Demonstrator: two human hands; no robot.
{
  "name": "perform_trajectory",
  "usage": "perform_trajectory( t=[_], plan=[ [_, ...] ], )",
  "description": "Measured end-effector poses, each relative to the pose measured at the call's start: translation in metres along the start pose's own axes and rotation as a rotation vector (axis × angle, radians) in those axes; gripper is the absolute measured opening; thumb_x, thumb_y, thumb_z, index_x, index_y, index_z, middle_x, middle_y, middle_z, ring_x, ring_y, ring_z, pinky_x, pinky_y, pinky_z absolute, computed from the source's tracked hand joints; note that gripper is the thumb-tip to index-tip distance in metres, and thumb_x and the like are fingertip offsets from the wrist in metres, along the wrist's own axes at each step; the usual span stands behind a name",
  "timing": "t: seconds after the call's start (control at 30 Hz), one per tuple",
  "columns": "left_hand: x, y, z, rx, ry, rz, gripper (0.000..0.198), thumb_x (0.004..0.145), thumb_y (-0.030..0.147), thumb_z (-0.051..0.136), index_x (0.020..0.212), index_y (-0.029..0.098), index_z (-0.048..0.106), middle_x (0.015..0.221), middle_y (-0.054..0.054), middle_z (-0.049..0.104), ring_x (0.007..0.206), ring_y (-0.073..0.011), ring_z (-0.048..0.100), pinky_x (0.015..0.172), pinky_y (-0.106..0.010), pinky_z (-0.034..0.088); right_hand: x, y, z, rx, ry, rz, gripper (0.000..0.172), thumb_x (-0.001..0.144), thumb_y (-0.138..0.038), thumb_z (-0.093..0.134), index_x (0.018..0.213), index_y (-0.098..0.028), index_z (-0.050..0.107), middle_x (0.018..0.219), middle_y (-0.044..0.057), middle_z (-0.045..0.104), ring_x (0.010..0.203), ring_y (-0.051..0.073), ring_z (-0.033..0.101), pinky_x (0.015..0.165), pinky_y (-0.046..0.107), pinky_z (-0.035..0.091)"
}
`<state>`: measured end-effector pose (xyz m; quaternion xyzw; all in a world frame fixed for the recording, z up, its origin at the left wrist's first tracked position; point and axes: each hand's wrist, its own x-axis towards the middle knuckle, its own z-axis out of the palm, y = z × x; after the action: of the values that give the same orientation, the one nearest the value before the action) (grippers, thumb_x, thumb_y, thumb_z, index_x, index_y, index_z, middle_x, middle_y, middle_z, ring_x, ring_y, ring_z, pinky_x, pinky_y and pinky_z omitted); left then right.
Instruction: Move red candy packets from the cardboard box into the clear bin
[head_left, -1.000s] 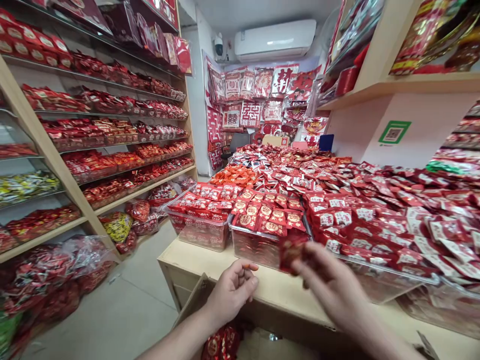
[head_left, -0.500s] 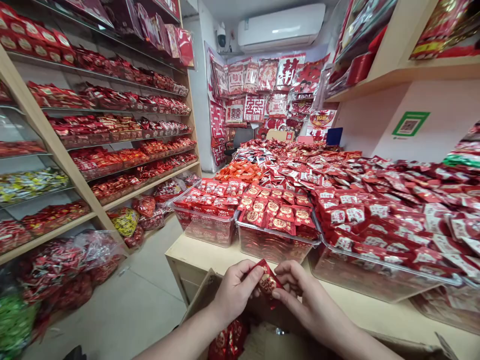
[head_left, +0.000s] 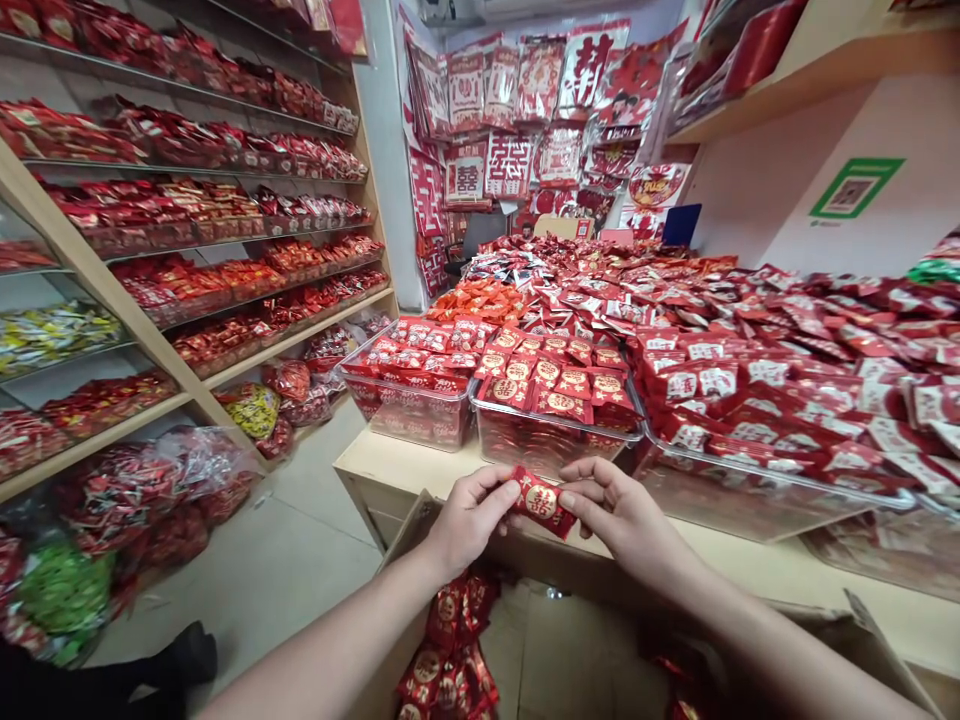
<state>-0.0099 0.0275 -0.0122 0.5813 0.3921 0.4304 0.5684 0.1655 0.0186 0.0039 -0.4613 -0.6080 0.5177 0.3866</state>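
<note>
A small red candy packet (head_left: 541,500) with a gold disc and a double-happiness sign is stretched between my hands, printed face toward me. My left hand (head_left: 466,525) pinches its left end, and my right hand (head_left: 619,510) pinches its right end between thumb and fingers. Both hands are above an open cardboard box (head_left: 409,535). Inside the box, similar red packets (head_left: 450,660) lie at the left, with more in the shadow at the right. Just beyond my hands stands a clear plastic bin (head_left: 525,430) with rows of packets bearing the same gold disc.
A second clear bin (head_left: 420,412) is to the left and a wider one (head_left: 780,500) to the right, all on a wooden counter (head_left: 382,465). Loose packets (head_left: 675,290) pile up behind. Stocked shelves (head_left: 247,235) line the left wall; filled bags (head_left: 150,500) sit on the floor.
Both hands have risen with the packet, which is now flatter and faces me more fully. The view has tilted downward, showing more of the box and its packets.
</note>
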Motion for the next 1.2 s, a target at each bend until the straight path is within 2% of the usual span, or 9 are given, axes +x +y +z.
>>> perform_trajectory(
  t=[0.1,0.23,0.37,0.43,0.53,0.63,0.73,0.83,1.2],
  plan=[
    [-0.002,0.003,0.002,0.108,0.004,0.106,0.036,0.073,0.031,0.055,0.107,0.020,0.051,0.085,-0.003,0.058,0.071,-0.0119,0.053,0.063,-0.022,0.042,-0.004,-0.003,0.003,-0.093,-0.047,-0.041,0.016,0.079,-0.030,0.046,0.089,-0.018,0.040,0.071,0.000,0.057,0.062,0.009,0.048,0.057,0.023,0.038],
    [-0.006,0.018,0.001,0.322,-0.031,0.213,0.018,0.071,0.026,0.056,0.085,0.017,0.063,0.086,-0.005,0.061,0.079,-0.0150,0.055,0.073,-0.026,0.043,-0.008,-0.006,0.007,-0.116,-0.081,-0.094,0.020,0.079,-0.029,0.045,0.095,-0.018,0.039,0.080,0.003,0.058,0.072,0.012,0.053,0.064,0.025,0.042],
    [0.007,0.049,-0.018,0.316,0.248,0.291,0.018,0.068,0.029,0.059,0.079,0.016,0.061,0.073,-0.003,0.063,0.067,-0.0131,0.057,0.063,-0.024,0.046,-0.010,-0.011,0.009,-0.204,-0.088,-0.138,0.024,0.079,-0.030,0.044,0.098,-0.017,0.042,0.076,0.003,0.056,0.069,0.012,0.052,0.061,0.023,0.042],
    [0.030,0.068,-0.031,0.338,0.366,0.308,0.024,0.065,0.033,0.061,0.082,0.015,0.061,0.071,-0.002,0.064,0.061,-0.0125,0.057,0.057,-0.023,0.046,-0.012,-0.013,0.011,-0.317,-0.149,-0.157,0.017,0.079,-0.029,0.043,0.088,-0.016,0.049,0.069,0.001,0.056,0.062,0.011,0.050,0.056,0.021,0.040],
    [0.082,0.094,-0.047,0.519,0.394,0.338,0.028,0.063,0.036,0.062,0.079,0.014,0.062,0.075,-0.003,0.065,0.067,-0.0129,0.058,0.062,-0.023,0.046,-0.016,-0.014,0.017,-0.479,-0.268,-0.213,0.014,0.078,-0.023,0.043,0.078,-0.018,0.056,0.067,0.000,0.058,0.058,0.009,0.050,0.054,0.019,0.038],
    [0.138,0.109,-0.047,0.787,0.462,0.264,0.027,0.061,0.037,0.062,0.076,0.014,0.063,0.075,-0.003,0.065,0.068,-0.0132,0.057,0.062,-0.023,0.044,-0.020,-0.012,0.024,-0.565,-0.334,-0.260,0.015,0.077,-0.020,0.043,0.078,-0.019,0.058,0.071,-0.001,0.062,0.062,0.009,0.053,0.057,0.018,0.038],
    [0.179,0.114,-0.038,0.884,0.480,0.208,0.022,0.057,0.033,0.065,0.065,0.013,0.064,0.068,-0.004,0.064,0.066,-0.0146,0.057,0.062,-0.024,0.043,-0.022,-0.011,0.027,-0.612,-0.359,-0.283,0.017,0.075,-0.018,0.044,0.081,-0.020,0.060,0.076,0.000,0.064,0.068,0.010,0.055,0.062,0.017,0.040],
    [0.199,0.112,-0.028,0.968,0.485,0.140,0.018,0.055,0.031,0.066,0.061,0.014,0.065,0.068,-0.004,0.064,0.066,-0.0157,0.057,0.062,-0.025,0.042,-0.023,-0.012,0.027,-0.631,-0.382,-0.291,0.018,0.074,-0.018,0.045,0.082,-0.020,0.061,0.079,0.001,0.065,0.070,0.010,0.057,0.063,0.015,0.040],
    [0.204,0.102,-0.013,1.244,0.428,-0.053,0.027,0.060,0.041,0.060,0.067,0.016,0.065,0.082,-0.010,0.063,0.082,-0.0225,0.057,0.070,-0.031,0.042,-0.022,-0.009,0.026,-0.705,-0.434,-0.288,0.018,0.070,-0.019,0.049,0.080,-0.019,0.063,0.078,0.002,0.066,0.070,0.011,0.058,0.060,0.015,0.040]
  ],
)
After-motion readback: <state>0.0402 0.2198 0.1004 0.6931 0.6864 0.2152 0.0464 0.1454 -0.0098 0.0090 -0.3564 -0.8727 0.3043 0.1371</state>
